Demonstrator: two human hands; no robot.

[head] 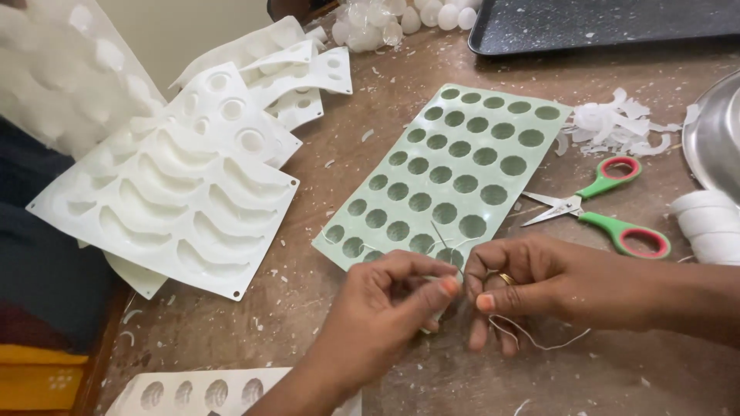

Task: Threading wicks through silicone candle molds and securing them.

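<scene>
My left hand (389,304) and my right hand (532,281) meet at the near edge of a pale green silicone mould (451,166) with several round cavities. Both pinch a thin white string (532,339) between thumb and forefinger. The string loops down under my right hand, and short ends stick up over the mould's near corner. A ring sits on a finger of my right hand. The mould lies flat on the brown table (370,131).
Green-handled scissors (605,208) lie open right of the mould. White moulds (173,200) are stacked at left, another at the bottom (200,391). A dark tray (601,23), wax scraps (617,127), a metal plate (713,139) and white rolls (705,223) are at right.
</scene>
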